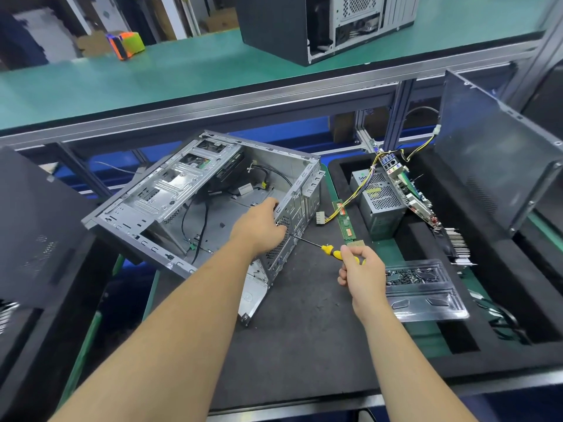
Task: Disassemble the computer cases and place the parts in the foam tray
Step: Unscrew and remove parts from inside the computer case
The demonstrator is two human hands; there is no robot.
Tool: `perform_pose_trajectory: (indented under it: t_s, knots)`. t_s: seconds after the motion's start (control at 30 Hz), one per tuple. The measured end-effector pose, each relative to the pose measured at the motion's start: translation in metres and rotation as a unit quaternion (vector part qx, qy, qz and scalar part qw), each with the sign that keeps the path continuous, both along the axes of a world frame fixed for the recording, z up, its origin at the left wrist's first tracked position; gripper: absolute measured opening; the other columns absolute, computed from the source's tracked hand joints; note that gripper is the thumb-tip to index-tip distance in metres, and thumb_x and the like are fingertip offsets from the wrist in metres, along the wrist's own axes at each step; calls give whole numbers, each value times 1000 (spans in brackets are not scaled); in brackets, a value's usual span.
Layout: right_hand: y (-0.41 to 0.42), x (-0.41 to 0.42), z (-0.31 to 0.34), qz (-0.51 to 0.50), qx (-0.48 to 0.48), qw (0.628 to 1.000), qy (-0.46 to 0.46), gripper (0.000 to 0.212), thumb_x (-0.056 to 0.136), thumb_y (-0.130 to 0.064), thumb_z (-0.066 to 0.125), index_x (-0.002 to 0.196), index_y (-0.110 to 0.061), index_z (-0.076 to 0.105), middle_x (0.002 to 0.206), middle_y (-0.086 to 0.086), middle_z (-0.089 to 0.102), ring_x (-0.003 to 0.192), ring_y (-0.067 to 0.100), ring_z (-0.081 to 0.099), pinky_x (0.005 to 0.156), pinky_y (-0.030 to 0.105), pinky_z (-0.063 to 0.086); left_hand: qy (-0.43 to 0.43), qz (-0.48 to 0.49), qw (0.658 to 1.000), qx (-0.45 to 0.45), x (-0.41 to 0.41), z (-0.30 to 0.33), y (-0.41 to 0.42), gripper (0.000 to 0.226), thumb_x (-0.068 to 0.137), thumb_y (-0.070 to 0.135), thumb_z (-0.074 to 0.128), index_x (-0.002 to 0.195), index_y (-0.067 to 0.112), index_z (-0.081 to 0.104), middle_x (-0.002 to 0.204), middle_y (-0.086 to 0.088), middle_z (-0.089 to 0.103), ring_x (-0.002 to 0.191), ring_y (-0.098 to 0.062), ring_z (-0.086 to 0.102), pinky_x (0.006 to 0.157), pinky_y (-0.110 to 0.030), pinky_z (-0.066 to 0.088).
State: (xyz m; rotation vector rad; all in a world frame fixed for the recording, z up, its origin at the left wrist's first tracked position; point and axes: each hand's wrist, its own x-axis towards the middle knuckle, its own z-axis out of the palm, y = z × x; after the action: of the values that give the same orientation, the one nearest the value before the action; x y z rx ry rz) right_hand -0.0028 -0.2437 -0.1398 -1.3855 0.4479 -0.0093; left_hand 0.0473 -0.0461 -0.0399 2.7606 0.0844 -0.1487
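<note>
An open grey computer case (189,190) lies on its side on the dark mat, its inside facing up. My left hand (262,226) grips the case's rear panel at the fan grille. My right hand (361,269) holds a yellow-handled screwdriver (327,249), whose tip touches the rear panel just right of my left hand. The black foam tray (502,303) at the right holds a power supply (377,202), a motherboard (408,190) standing on edge, a heatsink (458,245) and a RAM stick (344,220).
A clear plastic tray of screws (417,284) lies right of my right hand. A black side panel (493,153) leans at the far right and another (33,226) at the left. A second computer case (323,22) stands on the green upper shelf.
</note>
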Motion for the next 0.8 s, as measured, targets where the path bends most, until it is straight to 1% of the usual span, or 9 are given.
perform_pose_trajectory:
  t_s: [0.1, 0.2, 0.3, 0.37, 0.43, 0.53, 0.67, 0.73, 0.8]
  knots:
    - [0, -2, 1, 4, -34, 999, -28, 13, 96, -20, 63, 83, -20, 63, 74, 2, 58, 50, 13, 47, 48, 30, 42, 3, 1, 1000, 5, 1, -1, 0, 42, 93, 28, 59, 133, 21, 47, 106, -4, 64, 96, -31, 60, 76, -37, 46]
    - [-1, -4, 3, 16, -65, 996, -53, 14, 96, -20, 63, 82, -22, 63, 69, -13, 62, 50, 13, 48, 52, 34, 44, 10, 4, 1000, 9, 2, -1, 0, 38, 92, 29, 59, 128, 23, 48, 105, -2, 65, 95, -30, 60, 74, -35, 43]
    - [-3, -5, 4, 35, -110, 990, -83, 16, 94, -23, 64, 81, -30, 64, 74, -11, 62, 65, 15, 53, 63, 36, 47, 23, 7, 1000, -7, 4, 0, 0, 34, 90, 26, 60, 122, 24, 50, 108, -2, 66, 98, -31, 61, 77, -37, 46]
    - [-3, -6, 4, 42, -126, 987, -94, 18, 94, -23, 64, 80, -35, 63, 74, -8, 60, 71, 15, 53, 67, 31, 44, 32, 8, 999, -17, 6, 1, -1, 32, 89, 22, 60, 119, 22, 49, 107, -4, 64, 99, -32, 60, 78, -37, 47]
    - [-1, -6, 6, 46, -135, 985, -97, 21, 95, -23, 64, 80, -37, 63, 73, -10, 59, 70, 15, 53, 67, 29, 41, 42, 9, 999, -17, 7, 1, -3, 29, 90, 18, 59, 116, 18, 46, 100, -4, 60, 98, -34, 59, 76, -37, 46]
    - [-1, -7, 12, 45, -158, 980, -112, 21, 95, -20, 64, 78, -32, 63, 82, -12, 64, 75, 9, 56, 68, 27, 41, 46, 10, 999, -7, 5, -1, -5, 21, 91, 16, 54, 105, 18, 39, 90, -4, 55, 92, -35, 57, 72, -38, 43]
    - [0, -6, 22, 55, -200, 969, -136, 17, 95, -18, 65, 80, -28, 63, 83, -17, 66, 76, 3, 57, 69, 23, 43, 30, 5, 1000, 7, 1, 0, -6, 20, 91, 19, 54, 104, 19, 38, 91, -5, 56, 90, -35, 57, 71, -37, 41]
    - [2, -6, 25, 59, -204, 968, -137, 16, 95, -17, 64, 81, -25, 63, 83, -23, 65, 74, 1, 56, 66, 17, 41, 27, 3, 1000, 4, 1, 1, -6, 21, 91, 21, 55, 105, 19, 39, 92, -6, 58, 91, -35, 58, 71, -37, 41]
    - [2, -7, 26, 53, -199, 968, -141, 14, 95, -15, 64, 83, -21, 63, 82, -22, 66, 75, -2, 57, 63, 12, 40, 25, 0, 1000, 1, 0, 1, -6, 22, 91, 21, 55, 107, 19, 40, 92, -6, 58, 90, -35, 59, 71, -37, 42]
